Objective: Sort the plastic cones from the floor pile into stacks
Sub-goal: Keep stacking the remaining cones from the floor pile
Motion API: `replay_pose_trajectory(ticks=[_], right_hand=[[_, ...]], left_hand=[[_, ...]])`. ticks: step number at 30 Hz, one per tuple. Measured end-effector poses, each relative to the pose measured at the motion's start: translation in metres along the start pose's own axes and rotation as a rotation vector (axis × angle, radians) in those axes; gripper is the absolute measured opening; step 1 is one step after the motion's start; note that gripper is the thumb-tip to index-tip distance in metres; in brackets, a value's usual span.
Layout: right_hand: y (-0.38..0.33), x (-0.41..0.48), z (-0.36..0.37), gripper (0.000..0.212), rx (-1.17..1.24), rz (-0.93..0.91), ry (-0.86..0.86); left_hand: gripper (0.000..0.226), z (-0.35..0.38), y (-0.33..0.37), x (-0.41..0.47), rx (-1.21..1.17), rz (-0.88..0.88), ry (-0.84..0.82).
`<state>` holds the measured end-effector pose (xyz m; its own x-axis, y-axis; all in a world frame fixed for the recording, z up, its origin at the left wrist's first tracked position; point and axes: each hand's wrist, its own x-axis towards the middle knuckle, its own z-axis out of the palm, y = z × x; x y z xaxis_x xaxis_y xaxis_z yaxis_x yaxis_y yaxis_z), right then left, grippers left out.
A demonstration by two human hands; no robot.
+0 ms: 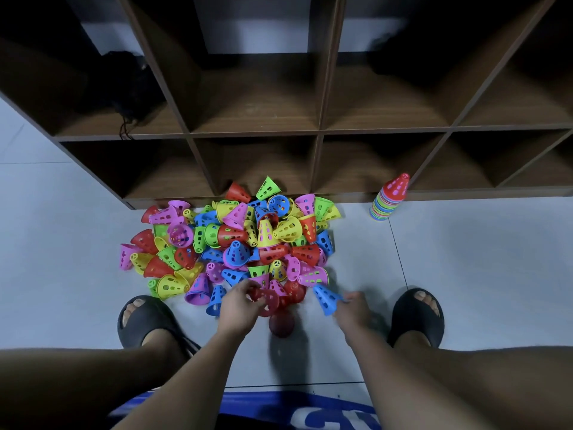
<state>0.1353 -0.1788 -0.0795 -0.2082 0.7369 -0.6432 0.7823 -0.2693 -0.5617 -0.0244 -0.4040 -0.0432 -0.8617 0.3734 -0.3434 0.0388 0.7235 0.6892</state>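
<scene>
A pile of perforated plastic cones (235,240) in red, blue, green, yellow and pink lies on the floor before the shelf. My left hand (237,304) grips a red cone (269,302) at the pile's near edge. Just below it a short red stack (281,324) stands on the floor, blurred. My right hand (352,308) pinches the rim of a blue cone (325,297), held tilted above the floor. A tall mixed-colour stack (389,198) with a red cone on top stands to the right against the shelf.
A dark wooden cubby shelf (319,131) runs along the back, with dark objects in its upper left and upper right cubbies. My feet in black sandals (144,321) (417,316) flank the hands. Grey floor tiles (480,259) extend on both sides.
</scene>
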Motion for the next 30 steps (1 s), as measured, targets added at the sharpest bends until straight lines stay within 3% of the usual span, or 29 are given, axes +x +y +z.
replay_pose_trajectory(ticks=[2,5,12,16,21,26,30], right_hand=[[0.0,-0.002,0.003,0.025,0.077,0.043,-0.018],[-0.01,-0.018,0.003,0.012,0.236,0.106,-0.062],[-0.028,-0.036,0.0,0.02,0.486,0.16,-0.44],[-0.034,-0.048,0.005,0.025,0.348,0.073,-0.547],[-0.025,-0.043,0.024,0.018,0.097,-0.037,-0.542],[-0.017,-0.034,0.034,0.011,-0.018,-0.068,-0.532],[-0.021,-0.028,0.035,0.014,-0.064,-0.058,-0.482]], left_hand=[[0.024,-0.001,0.015,-0.003,-0.062,0.018,-0.026],[0.024,0.001,0.027,-0.011,-0.071,0.056,-0.108],[0.029,0.021,0.019,-0.026,0.071,0.106,-0.231],[0.033,0.03,0.01,-0.032,0.032,0.078,-0.251],[0.042,0.029,-0.002,-0.03,-0.035,-0.016,-0.256],[0.033,0.016,-0.025,-0.017,-0.096,-0.211,-0.126],[0.038,0.001,-0.041,-0.002,-0.131,-0.302,-0.012]])
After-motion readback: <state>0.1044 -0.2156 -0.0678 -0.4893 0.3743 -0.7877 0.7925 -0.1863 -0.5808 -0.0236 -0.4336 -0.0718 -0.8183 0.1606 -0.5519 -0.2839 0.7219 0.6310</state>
